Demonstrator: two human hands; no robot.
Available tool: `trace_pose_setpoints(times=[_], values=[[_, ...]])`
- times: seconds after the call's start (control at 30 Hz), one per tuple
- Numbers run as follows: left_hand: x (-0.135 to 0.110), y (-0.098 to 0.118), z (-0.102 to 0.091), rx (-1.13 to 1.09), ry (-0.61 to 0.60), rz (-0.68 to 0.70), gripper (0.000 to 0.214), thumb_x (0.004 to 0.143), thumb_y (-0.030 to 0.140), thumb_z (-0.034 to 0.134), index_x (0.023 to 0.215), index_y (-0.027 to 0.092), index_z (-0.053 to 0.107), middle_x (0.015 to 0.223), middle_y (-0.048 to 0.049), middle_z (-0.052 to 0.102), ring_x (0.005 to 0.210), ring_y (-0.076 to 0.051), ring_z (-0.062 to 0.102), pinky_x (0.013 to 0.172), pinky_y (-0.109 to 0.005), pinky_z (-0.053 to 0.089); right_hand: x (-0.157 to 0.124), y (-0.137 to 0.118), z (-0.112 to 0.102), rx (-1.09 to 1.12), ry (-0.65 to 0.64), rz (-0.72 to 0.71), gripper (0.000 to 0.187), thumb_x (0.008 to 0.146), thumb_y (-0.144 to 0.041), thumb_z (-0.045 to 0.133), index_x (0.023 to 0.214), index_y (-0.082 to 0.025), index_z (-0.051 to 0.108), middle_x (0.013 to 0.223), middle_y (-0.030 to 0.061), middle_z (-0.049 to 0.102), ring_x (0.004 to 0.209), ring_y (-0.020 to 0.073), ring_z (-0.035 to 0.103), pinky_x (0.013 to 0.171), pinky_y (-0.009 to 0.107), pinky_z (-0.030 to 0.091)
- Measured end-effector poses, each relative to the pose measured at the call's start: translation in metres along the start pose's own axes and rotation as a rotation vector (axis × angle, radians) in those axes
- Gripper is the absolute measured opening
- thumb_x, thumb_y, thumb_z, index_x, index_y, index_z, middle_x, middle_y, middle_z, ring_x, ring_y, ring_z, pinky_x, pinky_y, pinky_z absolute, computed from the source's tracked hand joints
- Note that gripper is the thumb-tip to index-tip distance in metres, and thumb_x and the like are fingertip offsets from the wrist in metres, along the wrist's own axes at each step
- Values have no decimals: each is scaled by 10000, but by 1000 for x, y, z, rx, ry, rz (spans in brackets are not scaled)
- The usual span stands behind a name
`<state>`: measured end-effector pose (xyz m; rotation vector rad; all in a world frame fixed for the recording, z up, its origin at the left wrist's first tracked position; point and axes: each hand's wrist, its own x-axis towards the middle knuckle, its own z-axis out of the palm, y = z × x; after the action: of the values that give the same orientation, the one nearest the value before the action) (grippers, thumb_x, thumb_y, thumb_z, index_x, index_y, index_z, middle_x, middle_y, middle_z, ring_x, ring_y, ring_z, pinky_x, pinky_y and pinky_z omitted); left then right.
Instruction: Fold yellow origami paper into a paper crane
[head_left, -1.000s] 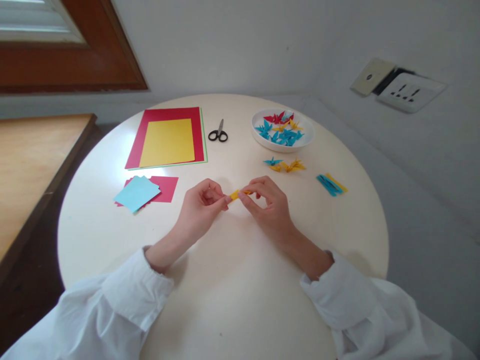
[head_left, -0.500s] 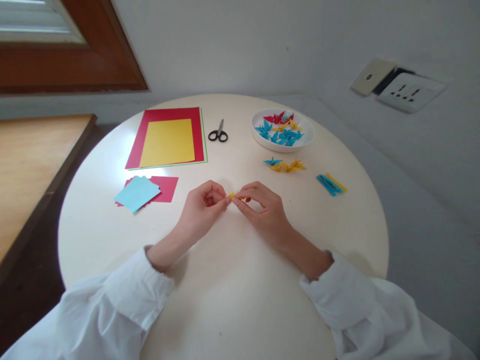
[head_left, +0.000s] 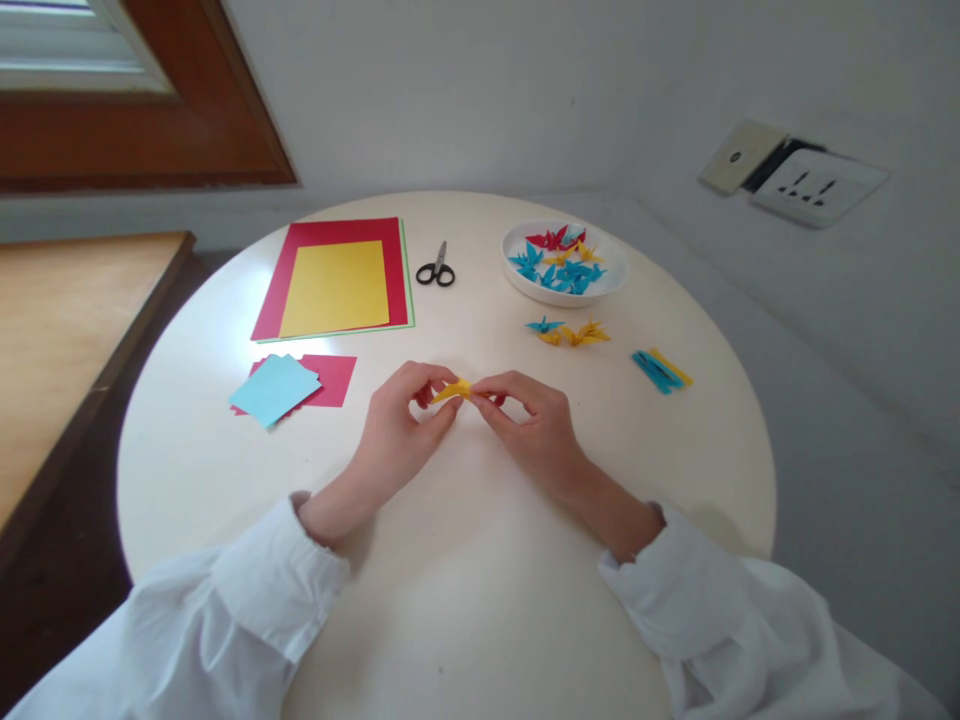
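A small folded yellow paper piece (head_left: 454, 390) is pinched between both my hands just above the round cream table (head_left: 450, 600). My left hand (head_left: 399, 428) grips its left end with curled fingers. My right hand (head_left: 529, 425) pinches its right end between thumb and forefinger. Most of the paper is hidden by my fingertips.
Red and yellow paper sheets (head_left: 335, 285) lie at the far left, with a light blue square (head_left: 274, 388) on a red piece nearer me. Black scissors (head_left: 436, 268), a white bowl (head_left: 564, 288) of paper cranes, loose cranes (head_left: 571, 331) and folded strips (head_left: 660, 368) lie beyond my hands.
The yellow piece has been turned and shifted slightly left between my fingertips. My hands have drawn closer together and stay in the same spot over the table.
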<state>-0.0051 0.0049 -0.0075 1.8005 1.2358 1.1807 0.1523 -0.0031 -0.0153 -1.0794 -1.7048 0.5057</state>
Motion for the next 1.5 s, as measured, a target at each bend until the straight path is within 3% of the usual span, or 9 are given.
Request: trace_pose_setpoints(times=[0.13,0.23,0.33,0.53,0.73,0.97,1.2,1.5], values=[[2,-6,-1,41,8,106,121,757,154,597,852,209,647,949,-54,593,918,-168,581,824,-299,459,0,1,0,44,-5,18,98,775,-139,585,780,-210,653,780,10,707,684,130,634,657,256,518],[2,-9,-1,-20,-53,126,100,781,160,584,854,196,641,1012,-74,635,1012,-185,593,899,-320,450,1,4,0,79,0,43,110,751,-112,582,750,-199,648,753,4,701,679,125,636,671,251,525],[2,-10,0,-38,-79,141,99,788,146,567,855,185,629,969,-75,669,957,-185,626,872,-328,475,0,6,1,126,-5,78,98,734,-116,595,743,-192,657,742,5,703,686,127,645,690,252,533],[2,-13,0,7,-17,184,101,783,142,564,864,177,614,914,-70,674,878,-172,634,806,-312,501,1,5,3,292,4,193,57,731,-215,656,768,-195,694,787,24,731,729,144,678,718,259,561],[1,-6,-2,69,-8,201,97,782,143,557,859,174,605,877,-59,678,820,-160,637,741,-281,504,2,2,3,319,17,236,54,721,-232,666,746,-193,692,763,24,729,717,150,681,695,268,571],[0,-8,0,-21,-55,131,55,798,177,554,831,179,598,951,-82,674,917,-189,635,826,-331,490,2,2,4,348,11,238,43,723,-221,654,735,-185,676,737,23,710,701,138,669,687,259,562],[0,-8,2,-124,-68,68,47,805,227,555,794,182,560,788,-48,627,749,-165,609,700,-314,494,1,-1,6,431,11,328,81,688,-250,694,694,-179,655,689,11,693,663,137,666,658,265,561],[0,-2,2,-99,-43,20,47,784,218,567,751,187,555,703,-15,611,660,-141,580,602,-274,458,0,-7,5,455,4,365,83,675,-243,695,668,-177,644,672,6,687,638,130,652,644,270,552]])
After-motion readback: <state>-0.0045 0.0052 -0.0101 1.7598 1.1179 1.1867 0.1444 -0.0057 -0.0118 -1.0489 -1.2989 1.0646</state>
